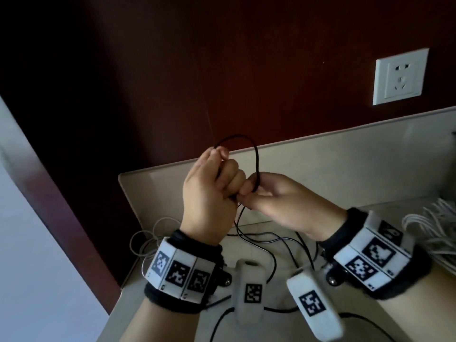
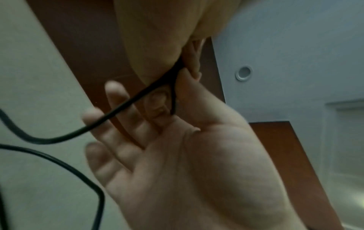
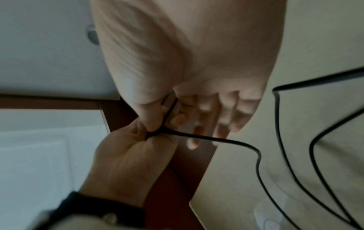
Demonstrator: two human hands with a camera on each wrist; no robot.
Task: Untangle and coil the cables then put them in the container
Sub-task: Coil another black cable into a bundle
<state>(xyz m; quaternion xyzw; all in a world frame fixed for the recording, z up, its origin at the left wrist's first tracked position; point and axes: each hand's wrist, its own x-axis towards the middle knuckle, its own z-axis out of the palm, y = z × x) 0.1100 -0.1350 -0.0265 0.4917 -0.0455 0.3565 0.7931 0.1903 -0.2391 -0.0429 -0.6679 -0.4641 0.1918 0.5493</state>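
Both hands are raised over the beige table (image 1: 345,169) and meet on a thin black cable (image 1: 257,156). My left hand (image 1: 217,174) pinches it between thumb and forefinger, and a small loop arches above the knuckles. My right hand (image 1: 254,191) grips the same cable right beside the left. In the left wrist view the cable (image 2: 122,107) runs from the pinch across the left hand's other fingers (image 2: 116,99). The right wrist view shows the two hands touching where the cable (image 3: 216,139) leaves them. The rest of the black cable (image 1: 269,236) hangs down and lies in loose curves on the table. No container is in view.
A thin white cable (image 1: 148,235) lies in loops at the table's left edge. A bundle of white cables (image 1: 434,225) sits at the right edge. A white wall socket (image 1: 399,76) is on the dark red wall behind. The table has a raised back rim (image 1: 320,144).
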